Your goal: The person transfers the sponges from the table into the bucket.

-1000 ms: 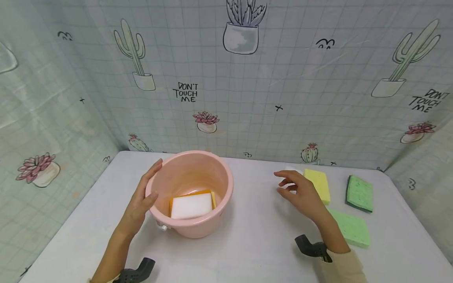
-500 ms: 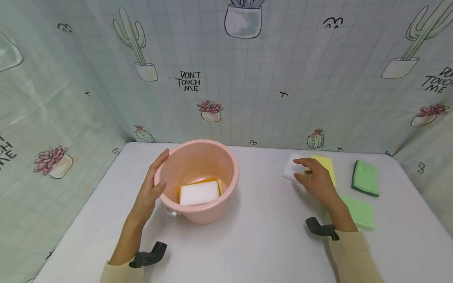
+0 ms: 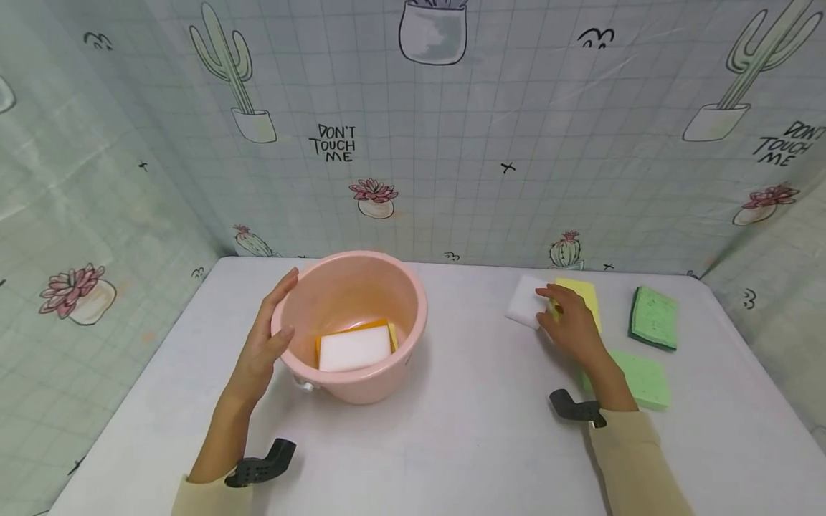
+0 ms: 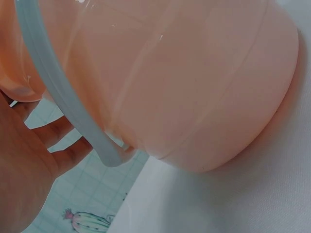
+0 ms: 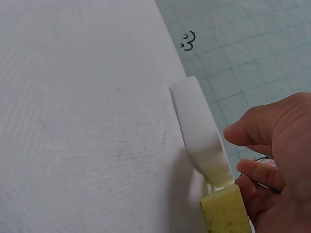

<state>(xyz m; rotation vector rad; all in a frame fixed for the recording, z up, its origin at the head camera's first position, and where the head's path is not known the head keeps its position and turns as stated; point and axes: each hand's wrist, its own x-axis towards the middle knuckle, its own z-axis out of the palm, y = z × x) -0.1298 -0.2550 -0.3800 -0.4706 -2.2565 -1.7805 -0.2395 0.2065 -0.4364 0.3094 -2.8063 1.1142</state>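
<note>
A pink bucket (image 3: 409, 304) stands on the white table at left. My left hand (image 3: 261, 337) lies along its left side with extended fingers, the thumb at the rim; in the left wrist view those fingers (image 4: 56, 131) pass behind the pale bucket handle (image 4: 73, 111). Inside the bucket lies a white sponge (image 3: 355, 349) over orange and yellow ones. My right hand (image 3: 571, 326) hovers at a white sponge (image 3: 524, 304), thumb and fingers bent and apart. In the right wrist view, the thumb tip comes near that sponge's upper side. A yellow sponge (image 3: 584, 294) sits beside it, partly covered by the hand.
To the right lie a green sponge with a dark backing (image 3: 654, 319) and a light green sponge (image 3: 642, 380), partly beneath the right forearm in the head view. A cactus-print curtain (image 3: 439, 158) closes off the back and sides.
My right hand has moved down and slightly right, over beside the white sponge, which now shows more fully. The left hand stays at the bucket; the head view has shifted a little.
</note>
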